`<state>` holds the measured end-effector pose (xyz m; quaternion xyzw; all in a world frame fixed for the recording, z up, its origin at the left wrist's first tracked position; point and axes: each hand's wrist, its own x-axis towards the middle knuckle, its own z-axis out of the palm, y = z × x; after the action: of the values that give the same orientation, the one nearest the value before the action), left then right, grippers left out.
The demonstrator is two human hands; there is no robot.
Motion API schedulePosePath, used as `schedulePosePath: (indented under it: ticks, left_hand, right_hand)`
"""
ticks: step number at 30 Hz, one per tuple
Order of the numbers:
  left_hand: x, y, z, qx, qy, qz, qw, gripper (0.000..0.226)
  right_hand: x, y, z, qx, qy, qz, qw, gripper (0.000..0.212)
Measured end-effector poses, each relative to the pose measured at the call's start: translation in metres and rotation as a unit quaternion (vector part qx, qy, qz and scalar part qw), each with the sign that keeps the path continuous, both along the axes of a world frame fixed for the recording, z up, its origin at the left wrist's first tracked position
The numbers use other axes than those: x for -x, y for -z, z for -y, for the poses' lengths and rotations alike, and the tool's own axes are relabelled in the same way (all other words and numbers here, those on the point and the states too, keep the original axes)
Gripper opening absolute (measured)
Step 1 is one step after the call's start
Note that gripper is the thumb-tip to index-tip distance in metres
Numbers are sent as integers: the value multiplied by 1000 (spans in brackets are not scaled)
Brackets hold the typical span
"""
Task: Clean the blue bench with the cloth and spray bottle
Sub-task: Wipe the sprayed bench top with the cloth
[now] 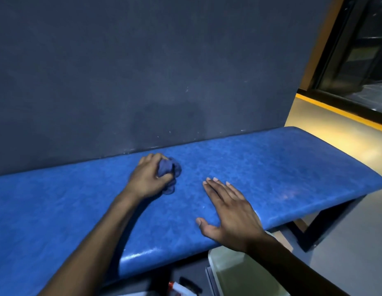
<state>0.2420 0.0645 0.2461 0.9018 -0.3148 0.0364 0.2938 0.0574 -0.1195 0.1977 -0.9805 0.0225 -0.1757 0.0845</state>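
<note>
Head view: left hand (148,177) fisted around cloth (169,170); right hand (228,210) flat, fingers spread, on bench (292,167).

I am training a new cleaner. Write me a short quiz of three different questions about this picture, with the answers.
1. True or false: the cloth is in the right hand.
2. Where is the spray bottle? A) on the bench B) below its front edge C) in a hand
3. Fill in: the right hand lies open and ____ on the seat.

Key: 1. False, the left hand bunches it. 2. B. 3. flat.
</note>
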Motion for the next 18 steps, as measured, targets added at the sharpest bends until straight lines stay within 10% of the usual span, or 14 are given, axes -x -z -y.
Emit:
schedulePosePath:
  ticks: [6, 13, 18]
  left_hand:
    - [72, 20, -30, -14, 218, -8, 976, 41]
    - [16, -1, 12, 4, 64, 0, 998, 33]
    - [57, 17, -47, -10, 227, 14, 974, 37]
  right_hand:
    - [0, 2, 0, 2, 1, 14, 1000, 97]
    - [-1, 3, -1, 10, 8, 18, 1000, 100]
    - [-2, 4, 0, 7, 1, 17, 1000, 101]
